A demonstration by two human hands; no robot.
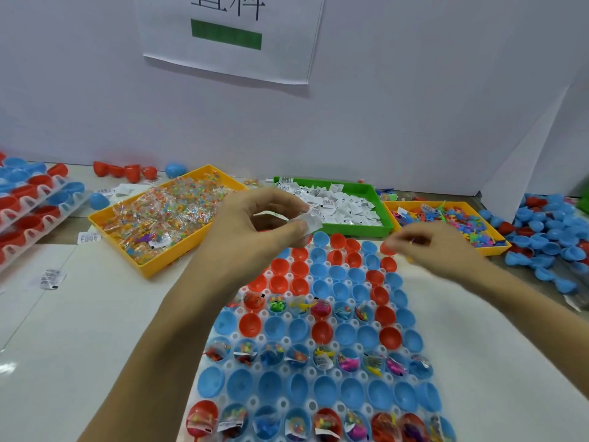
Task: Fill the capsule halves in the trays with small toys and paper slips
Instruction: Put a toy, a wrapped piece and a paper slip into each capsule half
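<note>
A: Pinching a small white paper slip point(308, 222) between thumb and fingertips, the left hand point(255, 231) hovers above the far end of the capsule tray point(306, 373), just near of the green tray

B: How would that slip handle?

A: It looks very light, thin and limp. It would likely bend or flutter away, so a fingertip pinch at one edge, as shown, seems right. Squeezing hard is probably not needed

B: And the right hand?

A: The right hand point(430, 250) is blurred. Its fingers are curled, and a small yellow speck shows at the fingertips, perhaps a tiny toy, but I cannot tell for sure what it has hold of

B: Where do the slips go?

A: Into the red and blue capsule halves point(320, 287) seated open side up in the tray. The nearest row, the third row and the fifth row already hold toys and slips; the rows between them and the far rows look unfilled. The halves seem stiff, smooth plastic, likely to rock if knocked

B: What lies around it?

A: Far left, a yellow tray point(159, 215) of bagged coloured beads. Far centre, the green tray point(334, 205) of white slips. Far right, an orange tray point(446, 224) of small plastic toys. Loose capsule halves point(548, 231) are heaped at the right, and stacked trays point(28, 205) of halves sit at the left
</note>
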